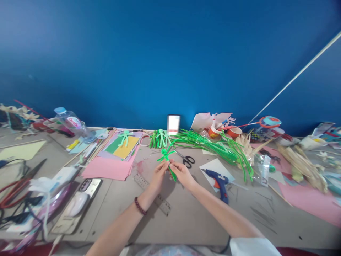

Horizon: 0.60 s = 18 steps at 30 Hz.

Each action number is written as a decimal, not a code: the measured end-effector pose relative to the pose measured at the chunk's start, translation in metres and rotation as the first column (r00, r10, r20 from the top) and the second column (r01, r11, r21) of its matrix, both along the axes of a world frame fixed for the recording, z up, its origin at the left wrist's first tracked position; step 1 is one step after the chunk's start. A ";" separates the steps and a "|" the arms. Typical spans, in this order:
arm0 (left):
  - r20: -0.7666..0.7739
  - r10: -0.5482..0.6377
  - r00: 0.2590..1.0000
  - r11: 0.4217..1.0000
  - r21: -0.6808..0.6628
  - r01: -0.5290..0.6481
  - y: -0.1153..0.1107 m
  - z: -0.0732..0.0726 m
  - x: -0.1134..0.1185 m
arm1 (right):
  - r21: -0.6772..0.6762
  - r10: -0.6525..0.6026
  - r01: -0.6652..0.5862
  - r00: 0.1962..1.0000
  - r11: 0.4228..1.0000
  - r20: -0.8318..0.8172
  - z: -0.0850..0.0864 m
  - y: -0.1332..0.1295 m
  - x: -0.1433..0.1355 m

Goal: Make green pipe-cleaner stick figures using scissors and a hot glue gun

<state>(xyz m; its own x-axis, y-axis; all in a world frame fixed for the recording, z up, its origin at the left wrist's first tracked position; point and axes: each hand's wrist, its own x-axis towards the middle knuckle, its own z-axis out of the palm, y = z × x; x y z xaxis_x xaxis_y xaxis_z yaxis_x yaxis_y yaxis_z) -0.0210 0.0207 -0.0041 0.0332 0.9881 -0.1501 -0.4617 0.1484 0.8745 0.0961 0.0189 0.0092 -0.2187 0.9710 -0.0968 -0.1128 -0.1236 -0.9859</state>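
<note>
both hands meet over the middle of the table. the left hand and the right hand have their fingers closed on the lower part of a small green figure, pinching it from either side. its round head and spread arms stick up above the fingertips, and a green end shows below them. the left wrist wears a dark beaded bracelet.

a ruler lies flat beneath the left forearm, partly hidden by it. to the right of the hands are black-handled scissors and a blue glue gun, which lies partly on white paper. behind these, a bundle of long green strips stretches across the table.

more green figures stand in a group beyond the hands, next to a roll of tape. another figure lies on coloured sheets to the left, with pink paper nearer the person.
</note>
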 end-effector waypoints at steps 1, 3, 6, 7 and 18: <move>-0.016 -0.011 1.000 1.000 0.013 0.011 0.000 -0.001 -0.001 | -0.005 0.007 -0.007 1.000 1.000 0.016 -0.001 0.000 0.000; -0.049 -0.005 0.999 0.999 0.036 0.007 0.001 -0.002 -0.001 | -0.015 0.021 -0.021 0.999 1.000 0.035 -0.004 0.000 0.000; -0.108 0.045 0.993 0.996 0.076 -0.037 0.000 -0.001 -0.001 | -0.075 0.031 -0.029 0.999 0.997 0.031 -0.007 0.000 -0.001; -0.119 0.061 0.991 0.995 0.082 -0.051 0.000 0.000 -0.001 | -0.093 0.032 -0.029 0.999 0.995 0.033 -0.007 0.000 -0.002; -0.037 0.000 0.999 1.000 -0.003 0.000 -0.003 0.008 -0.001 | -0.110 0.043 -0.041 0.999 0.993 0.015 -0.009 -0.003 -0.003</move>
<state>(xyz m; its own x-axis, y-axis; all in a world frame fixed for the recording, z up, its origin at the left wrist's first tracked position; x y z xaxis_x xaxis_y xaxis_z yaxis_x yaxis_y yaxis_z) -0.0223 0.0182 0.0036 0.0274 0.9877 -0.1542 -0.4295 0.1509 0.8904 0.0932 0.0157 0.0001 -0.2567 0.9442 -0.2064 -0.0886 -0.2356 -0.9678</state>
